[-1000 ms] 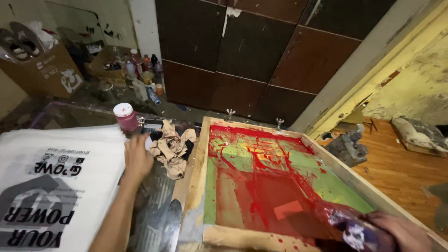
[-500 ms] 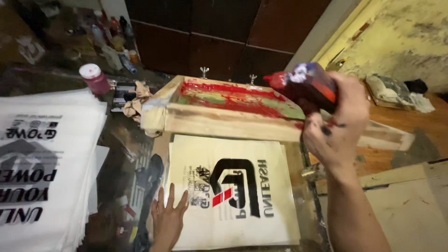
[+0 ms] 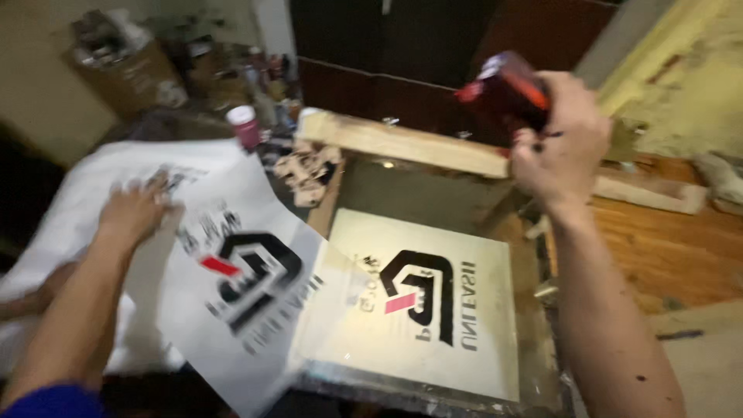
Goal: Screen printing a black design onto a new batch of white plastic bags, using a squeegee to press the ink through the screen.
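hands are apart over the print bench. left hand (image 3: 135, 209) lies flat, fingers spread, pressing the top of a printed sheet (image 3: 240, 286) that is blurred and hangs partly off the platen (image 3: 433, 310), over a stack (image 3: 85, 186) of white prints. sheet carries a black and red emblem; the same emblem shows on the platen's pale face, just beside it. right hand (image 3: 561, 143) is raised, fist closed round the red-stained squeegee (image 3: 507, 89), gripping it tight, and seems to hold the wooden frame (image 3: 402, 143) tilted up at the back, though i cannot tell how it touches the wood. pink-lidded jar (image 3: 245, 124) and crumpled rags (image 3: 309, 170) sit behind the sheet, near the frame's left end.
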